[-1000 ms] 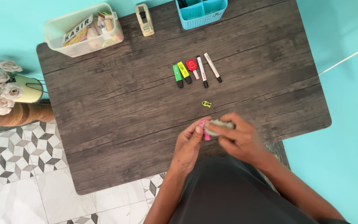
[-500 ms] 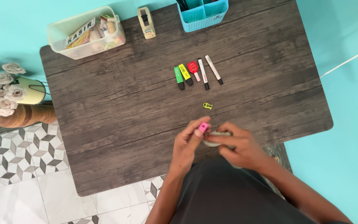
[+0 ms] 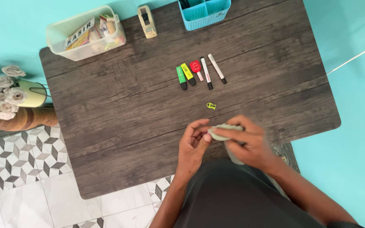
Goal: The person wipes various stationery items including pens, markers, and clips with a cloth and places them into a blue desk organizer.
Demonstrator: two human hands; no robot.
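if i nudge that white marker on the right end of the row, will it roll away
Probably a little. The white marker looks slim and round-bodied, lying flat on the smooth wooden table, so a sideways nudge would likely roll it. It looks stiff and light, and nothing on its right side would stop it.

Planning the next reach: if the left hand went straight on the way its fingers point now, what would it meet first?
The left hand points up and right, so it would first meet the pale grey cloth held in the right hand, which it seems to touch already; the small yellow-green clip lies farther off.
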